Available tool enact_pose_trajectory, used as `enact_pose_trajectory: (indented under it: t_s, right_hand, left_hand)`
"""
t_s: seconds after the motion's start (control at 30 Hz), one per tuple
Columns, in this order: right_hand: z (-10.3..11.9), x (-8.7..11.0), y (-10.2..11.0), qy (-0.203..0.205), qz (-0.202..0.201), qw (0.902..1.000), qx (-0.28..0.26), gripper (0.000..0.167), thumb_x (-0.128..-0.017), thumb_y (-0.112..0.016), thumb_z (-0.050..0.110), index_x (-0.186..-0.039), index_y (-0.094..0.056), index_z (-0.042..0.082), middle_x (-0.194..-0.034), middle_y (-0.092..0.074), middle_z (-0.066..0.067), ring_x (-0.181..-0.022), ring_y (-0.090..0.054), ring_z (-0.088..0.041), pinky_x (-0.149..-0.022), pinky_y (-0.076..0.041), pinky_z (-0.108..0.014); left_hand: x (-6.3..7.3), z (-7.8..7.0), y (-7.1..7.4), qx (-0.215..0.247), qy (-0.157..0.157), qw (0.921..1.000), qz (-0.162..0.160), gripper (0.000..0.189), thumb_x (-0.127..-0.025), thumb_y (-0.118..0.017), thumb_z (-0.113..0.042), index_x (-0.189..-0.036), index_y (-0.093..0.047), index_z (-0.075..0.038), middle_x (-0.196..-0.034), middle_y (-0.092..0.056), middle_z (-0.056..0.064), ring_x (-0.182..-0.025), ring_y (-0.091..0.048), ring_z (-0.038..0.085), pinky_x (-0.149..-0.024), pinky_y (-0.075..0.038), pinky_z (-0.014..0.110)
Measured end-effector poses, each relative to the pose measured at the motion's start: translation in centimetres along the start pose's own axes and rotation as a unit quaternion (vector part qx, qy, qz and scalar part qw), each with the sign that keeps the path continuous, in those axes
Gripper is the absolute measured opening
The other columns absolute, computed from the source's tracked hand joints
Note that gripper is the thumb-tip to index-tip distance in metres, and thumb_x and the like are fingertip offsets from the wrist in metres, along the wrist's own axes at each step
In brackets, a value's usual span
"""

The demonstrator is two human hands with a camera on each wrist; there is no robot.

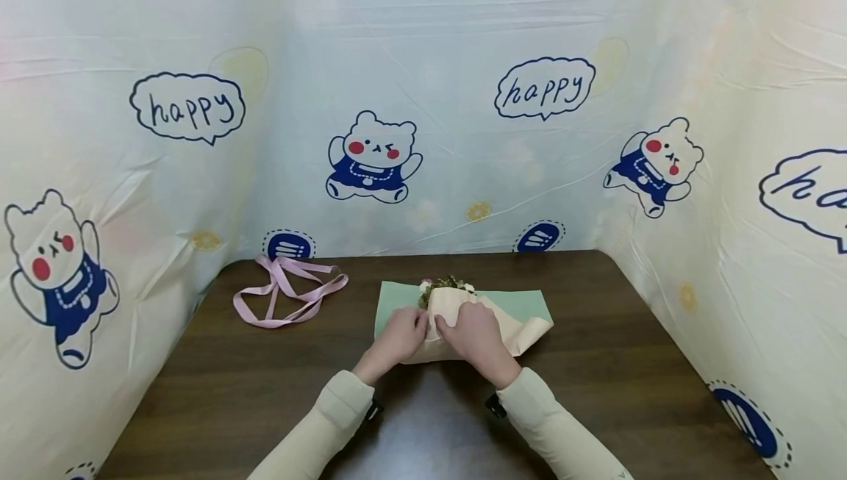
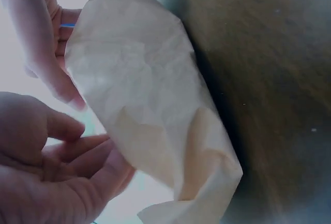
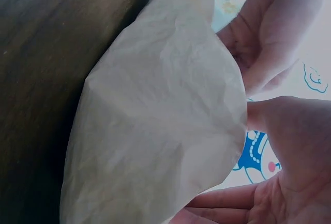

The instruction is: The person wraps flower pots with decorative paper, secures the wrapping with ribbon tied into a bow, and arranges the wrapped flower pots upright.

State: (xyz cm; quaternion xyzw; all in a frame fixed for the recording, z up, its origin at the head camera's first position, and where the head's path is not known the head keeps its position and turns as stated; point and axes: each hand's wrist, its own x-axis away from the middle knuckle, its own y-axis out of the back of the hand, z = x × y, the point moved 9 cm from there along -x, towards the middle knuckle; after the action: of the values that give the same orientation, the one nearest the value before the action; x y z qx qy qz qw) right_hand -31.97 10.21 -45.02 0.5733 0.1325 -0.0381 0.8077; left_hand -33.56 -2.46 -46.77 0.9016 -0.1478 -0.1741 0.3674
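Cream wrapping paper point(image 1: 450, 303) is folded up around a small bunch of flowers point(image 1: 451, 283), whose white and green tops show above its far edge. Under it lies a sheet of light green paper point(image 1: 397, 296). My left hand point(image 1: 402, 333) holds the cream paper's left edge; in the left wrist view the thumb and curled fingers of this left hand point(image 2: 67, 167) meet at that edge. My right hand point(image 1: 475, 333) grips the upper fold, its thumb point(image 3: 258, 115) at the edge and its fingers partly hidden behind the paper. The stems are hidden.
A loosely looped pink ribbon point(image 1: 284, 292) lies at the table's back left. The dark wooden table point(image 1: 265, 392) is bordered by a printed curtain point(image 1: 450, 98) at the back and both sides. A loose cream flap point(image 1: 532, 333) sticks out to the right.
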Motion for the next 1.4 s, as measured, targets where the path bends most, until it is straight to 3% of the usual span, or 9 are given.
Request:
enact_pose_trajectory:
  t_s: [0.13, 0.23, 0.4, 0.5, 0.6, 0.7, 0.87, 1.1, 1.4]
  right_hand:
    - [-0.1, -0.1, 0.1, -0.004, -0.005, 0.9999, 0.009, 0.058, -0.091, -0.068, 0.049, -0.052, -0.049, 0.011, -0.054, -0.050, -0.007, -0.049, -0.052, -0.024, -0.049, -0.046, -0.037]
    - [-0.2, -0.2, 0.1, -0.009, -0.006, 0.9999, 0.004, 0.059, -0.090, -0.069, 0.052, -0.052, -0.050, 0.011, -0.055, -0.053, -0.008, -0.051, -0.056, -0.026, -0.050, -0.048, -0.039]
    - [-0.3, -0.3, 0.0, -0.019, -0.002, 0.9998, 0.002, 0.060, -0.087, -0.071, 0.055, -0.053, -0.051, 0.010, -0.058, -0.054, -0.009, -0.052, -0.057, -0.026, -0.050, -0.048, -0.039]
    - [-0.3, -0.3, 0.0, -0.021, -0.001, 0.9998, 0.006, 0.060, -0.086, -0.072, 0.056, -0.054, -0.052, 0.010, -0.058, -0.053, -0.008, -0.051, -0.056, -0.025, -0.049, -0.048, -0.038]
    - [-0.1, -0.4, 0.1, -0.017, -0.001, 0.9998, 0.010, 0.060, -0.086, -0.072, 0.056, -0.055, -0.052, 0.010, -0.058, -0.052, -0.007, -0.051, -0.055, -0.024, -0.048, -0.047, -0.037]
    - [-0.1, -0.6, 0.1, -0.015, 0.001, 0.9998, 0.008, 0.059, -0.086, -0.072, 0.056, -0.055, -0.052, 0.010, -0.057, -0.052, -0.006, -0.050, -0.056, -0.024, -0.048, -0.047, -0.037]
    - [-0.3, -0.7, 0.0, -0.028, 0.016, 0.9995, 0.007, 0.061, -0.084, -0.072, 0.060, -0.055, -0.052, 0.011, -0.054, -0.051, -0.006, -0.052, -0.055, -0.024, -0.050, -0.047, -0.038]
    - [-0.4, -0.8, 0.2, -0.036, 0.027, 0.9989, 0.012, 0.062, -0.083, -0.072, 0.063, -0.054, -0.053, 0.011, -0.055, -0.052, -0.006, -0.056, -0.057, -0.026, -0.054, -0.048, -0.039]
    - [-0.4, -0.8, 0.0, -0.039, 0.038, 0.9985, -0.010, 0.062, -0.084, -0.072, 0.059, -0.050, -0.045, 0.015, -0.051, -0.048, -0.004, -0.048, -0.048, -0.020, -0.048, -0.040, -0.034]
  left_hand:
    - [0.4, 0.5, 3.0, 0.008, -0.011, 0.9954, -0.095, 0.021, -0.101, -0.055, -0.006, -0.097, -0.074, 0.003, -0.077, -0.070, 0.007, -0.066, -0.063, 0.014, -0.063, -0.053, 0.030]
    - [0.7, 2.1, 4.9, 0.005, 0.022, 0.9925, -0.120, 0.025, -0.099, -0.059, -0.009, -0.115, -0.072, 0.005, -0.094, -0.075, 0.013, -0.085, -0.070, 0.023, -0.075, -0.057, 0.040]
    - [1.4, 5.6, 5.7, -0.032, 0.109, 0.9918, -0.059, 0.037, -0.101, -0.061, -0.025, -0.118, -0.068, 0.006, -0.097, -0.071, 0.013, -0.087, -0.065, 0.026, -0.081, -0.053, 0.046]
    - [1.7, 6.7, 5.1, -0.017, 0.123, 0.9922, -0.011, 0.036, -0.101, -0.062, -0.030, -0.113, -0.071, 0.002, -0.096, -0.070, 0.009, -0.085, -0.063, 0.021, -0.078, -0.053, 0.042]
    - [1.6, 6.9, 4.4, 0.019, 0.105, 0.9942, 0.016, 0.028, -0.099, -0.067, -0.027, -0.106, -0.075, -0.001, -0.093, -0.072, 0.006, -0.083, -0.065, 0.016, -0.074, -0.054, 0.036]
    - [1.5, 6.9, 4.3, 0.034, 0.079, 0.9962, 0.012, 0.017, -0.096, -0.070, -0.017, -0.098, -0.077, -0.002, -0.087, -0.073, 0.005, -0.078, -0.064, 0.014, -0.070, -0.053, 0.031]
    - [1.6, 7.2, 5.2, 0.043, 0.054, 0.9976, -0.009, 0.010, -0.094, -0.070, -0.007, -0.089, -0.078, -0.004, -0.082, -0.074, 0.003, -0.074, -0.062, 0.012, -0.068, -0.050, 0.027]
    - [2.7, 8.4, 6.3, 0.059, 0.020, 0.9978, 0.024, 0.009, -0.091, -0.070, -0.003, -0.084, -0.074, 0.001, -0.076, -0.070, 0.007, -0.069, -0.057, 0.011, -0.065, -0.047, 0.026]
    - [4.0, 9.8, 5.8, 0.111, 0.033, 0.9905, 0.074, 0.017, -0.094, -0.072, -0.015, -0.100, -0.072, 0.001, -0.086, -0.070, 0.006, -0.076, -0.059, 0.012, -0.069, -0.049, 0.025]
